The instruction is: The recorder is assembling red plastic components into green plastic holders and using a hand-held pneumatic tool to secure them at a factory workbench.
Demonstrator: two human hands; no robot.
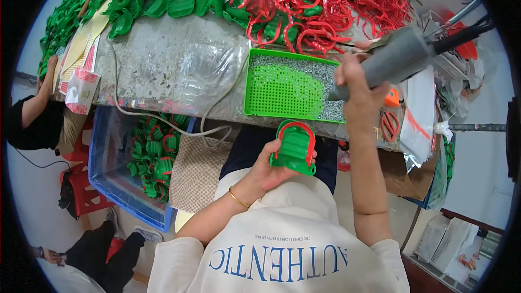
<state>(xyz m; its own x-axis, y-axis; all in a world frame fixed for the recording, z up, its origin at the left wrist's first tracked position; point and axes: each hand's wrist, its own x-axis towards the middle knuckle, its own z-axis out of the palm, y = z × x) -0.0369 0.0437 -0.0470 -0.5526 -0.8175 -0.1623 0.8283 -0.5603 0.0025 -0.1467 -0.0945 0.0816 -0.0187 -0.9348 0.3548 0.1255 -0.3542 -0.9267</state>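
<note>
My left hand (265,173) holds a curved green plastic piece (296,145) in front of my lap, its fingers closed round the lower left side. A red strap (312,140) arches over that piece along its edge. Raised over the bench, my right hand (362,89) grips a thick grey electric screwdriver (399,57) with a black cable. The tool's tip points down at the right side of a shallow green tray (247,87). Small silvery screws (331,109) lie in the tray, thickest along its far and right sides.
Green plastic pieces (182,0) and red straps (320,5) are heaped along the bench's far side. Scissors (389,126) lie right of the tray. A pale cable (163,119) loops over the front edge. A blue bin (127,198) holds strapped pieces. Other people are at the left.
</note>
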